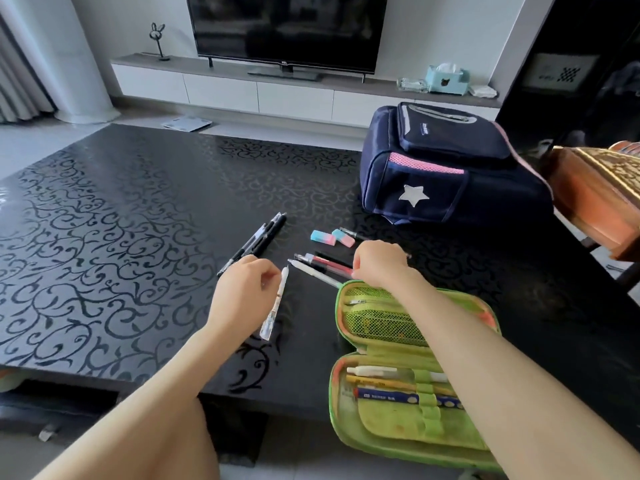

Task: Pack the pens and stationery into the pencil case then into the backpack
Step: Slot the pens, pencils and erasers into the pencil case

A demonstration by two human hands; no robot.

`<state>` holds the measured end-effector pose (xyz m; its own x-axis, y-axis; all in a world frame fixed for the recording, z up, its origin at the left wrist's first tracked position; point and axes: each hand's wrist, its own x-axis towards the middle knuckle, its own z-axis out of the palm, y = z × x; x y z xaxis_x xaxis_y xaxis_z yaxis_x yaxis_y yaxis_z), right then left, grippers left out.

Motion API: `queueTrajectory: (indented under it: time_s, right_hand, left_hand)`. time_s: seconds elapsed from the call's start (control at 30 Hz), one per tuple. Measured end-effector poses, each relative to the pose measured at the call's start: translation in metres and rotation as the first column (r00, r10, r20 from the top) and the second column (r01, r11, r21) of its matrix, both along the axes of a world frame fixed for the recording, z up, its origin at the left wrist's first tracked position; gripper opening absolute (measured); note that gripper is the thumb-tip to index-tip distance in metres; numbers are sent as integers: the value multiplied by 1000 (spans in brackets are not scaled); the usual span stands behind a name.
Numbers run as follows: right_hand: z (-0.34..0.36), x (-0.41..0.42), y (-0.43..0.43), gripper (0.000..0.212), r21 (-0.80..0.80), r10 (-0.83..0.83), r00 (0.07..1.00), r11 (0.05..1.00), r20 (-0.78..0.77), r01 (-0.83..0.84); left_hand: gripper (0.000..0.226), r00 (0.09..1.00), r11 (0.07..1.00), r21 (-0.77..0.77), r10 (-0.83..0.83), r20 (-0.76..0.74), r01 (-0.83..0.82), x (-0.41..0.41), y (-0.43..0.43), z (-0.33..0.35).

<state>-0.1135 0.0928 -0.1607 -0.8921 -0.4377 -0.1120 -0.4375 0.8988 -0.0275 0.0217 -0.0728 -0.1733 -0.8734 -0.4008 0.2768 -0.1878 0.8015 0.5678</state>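
Head view: L hand (pixel 242 282), fingers (pixel 266 273) curled, pinches white pen (pixel 275 306) left of open pencil case (pixel 388 427); R hand (pixel 375 263), fingers curled on ends of pen bunch (pixel 322 263) at case's far rim; black pens (pixel 256 240), erasers (pixel 332 237) loose on desk (pixel 104 237), backpack (pixel 433 168) behind. Risk, as I judge: R grabs several at once, so one may slip, roll away, or snag the mesh pocket (pixel 381 320).

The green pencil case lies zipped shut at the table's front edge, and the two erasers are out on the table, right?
No. The head view shows the green pencil case lying open, not zipped shut. It is at the table's front edge, and the two erasers are out on it.
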Motion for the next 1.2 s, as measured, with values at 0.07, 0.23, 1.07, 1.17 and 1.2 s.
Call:
queueTrajectory:
  time_s: [0.07, 0.23, 1.07, 1.17, 1.2]
  right_hand:
    - [4, -5, -3, 41, 18, 16, 997, 1000, 73, -18]
    - [6, -10, -4, 41, 19, 1, 990, 1000, 142, -3]
    - [-48, 166, 198, 14, -564, -176, 972, 823, -155, 59]
    - [-53, 164, 195, 17, -609, -176, 971, 792, -164, 41]
    - [-55, 164, 194, 16, -614, -184, 968, 788, -172, 41]
  left_hand:
    - [14, 1000, 1000, 5, -1, -13, 1, 0, -4, -3]
    - [12, 1000, 1000, 28, 12, -9, -11, 3, -7, -11]
    - [34, 843, 840, -96, -522, 131, 535, 85, 99, -7]
    - [34, 813, 766, -273, -554, 180, 582, 84, 91, -14]
    - [28, 812, 750, -313, -548, 199, 583, 83, 90, -15]
